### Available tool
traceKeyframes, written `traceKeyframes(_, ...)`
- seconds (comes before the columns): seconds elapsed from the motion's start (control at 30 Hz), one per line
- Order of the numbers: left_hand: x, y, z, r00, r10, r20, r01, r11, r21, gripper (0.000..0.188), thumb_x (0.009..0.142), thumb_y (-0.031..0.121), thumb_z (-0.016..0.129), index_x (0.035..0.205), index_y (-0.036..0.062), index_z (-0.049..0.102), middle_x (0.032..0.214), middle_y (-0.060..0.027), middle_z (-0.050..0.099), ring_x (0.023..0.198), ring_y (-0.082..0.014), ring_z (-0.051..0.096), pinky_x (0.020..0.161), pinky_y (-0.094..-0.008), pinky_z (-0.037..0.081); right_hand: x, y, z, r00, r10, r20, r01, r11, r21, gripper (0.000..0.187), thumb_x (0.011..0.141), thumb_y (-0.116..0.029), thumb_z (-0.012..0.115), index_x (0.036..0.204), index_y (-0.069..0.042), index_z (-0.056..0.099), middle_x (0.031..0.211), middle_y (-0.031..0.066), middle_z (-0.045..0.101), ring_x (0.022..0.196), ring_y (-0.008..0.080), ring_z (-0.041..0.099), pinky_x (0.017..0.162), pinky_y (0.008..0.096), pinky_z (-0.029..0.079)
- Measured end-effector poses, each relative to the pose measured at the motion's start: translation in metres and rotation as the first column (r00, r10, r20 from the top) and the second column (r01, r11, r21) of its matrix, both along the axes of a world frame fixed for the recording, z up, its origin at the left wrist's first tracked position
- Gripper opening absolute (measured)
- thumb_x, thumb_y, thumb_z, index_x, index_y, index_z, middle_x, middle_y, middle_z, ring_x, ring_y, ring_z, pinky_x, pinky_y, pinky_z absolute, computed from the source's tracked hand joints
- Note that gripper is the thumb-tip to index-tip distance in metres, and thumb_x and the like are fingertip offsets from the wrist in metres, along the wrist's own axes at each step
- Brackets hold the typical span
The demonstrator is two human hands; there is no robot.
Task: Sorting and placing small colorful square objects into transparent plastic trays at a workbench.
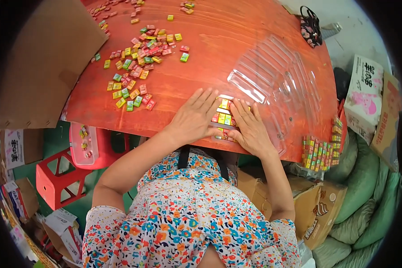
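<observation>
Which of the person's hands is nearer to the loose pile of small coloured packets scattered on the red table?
Left. The left hand lies flat just right of the loose pile; the right hand rests farther right, beside the clear plastic tray.

The table [219, 40] is glossy red-brown wood with visible grain. The tray [281, 80] is clear, shiny plastic. The small packets [138, 58] look glossy. The stool [53, 178] is smooth red plastic; the boxes [317, 210] are matt cardboard.
</observation>
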State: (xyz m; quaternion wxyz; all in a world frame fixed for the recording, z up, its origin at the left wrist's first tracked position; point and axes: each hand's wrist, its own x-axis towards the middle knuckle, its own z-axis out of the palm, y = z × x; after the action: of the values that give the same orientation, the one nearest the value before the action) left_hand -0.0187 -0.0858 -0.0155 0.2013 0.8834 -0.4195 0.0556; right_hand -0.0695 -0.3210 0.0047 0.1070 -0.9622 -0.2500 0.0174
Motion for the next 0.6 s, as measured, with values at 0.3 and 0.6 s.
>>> traceKeyframes(0.3,-0.017,-0.016,0.015,0.998,0.062,-0.028,-0.063,0.998,-0.028,0.093,0.078,0.060,0.063,0.143,-0.0031,0.038,0.149,-0.0230,0.035,0.143,-0.0373,0.027,0.118,-0.0503,0.019,0.024,-0.001,0.015,0.996,-0.086,0.039,0.082,0.992,0.097,0.063,0.099,-0.044,0.042,0.147,-0.003,0.036,0.152,0.0161,0.035,0.143,0.0307,0.031,0.118,0.0510,0.016)
traceKeyframes(0.6,-0.035,-0.039,-0.006,0.999,-0.032,0.004,0.033,0.999,-0.030,0.093,0.079,0.067,0.057,0.141,-0.0013,0.042,0.147,-0.0210,0.039,0.142,-0.0341,0.027,0.118,-0.0482,0.016,0.074,0.019,0.009,0.994,0.050,-0.096,-0.030,0.980,0.198,0.054,0.102,-0.041,0.040,0.139,-0.003,0.047,0.147,0.0175,0.042,0.139,0.0312,0.036,0.117,0.0465,0.021)
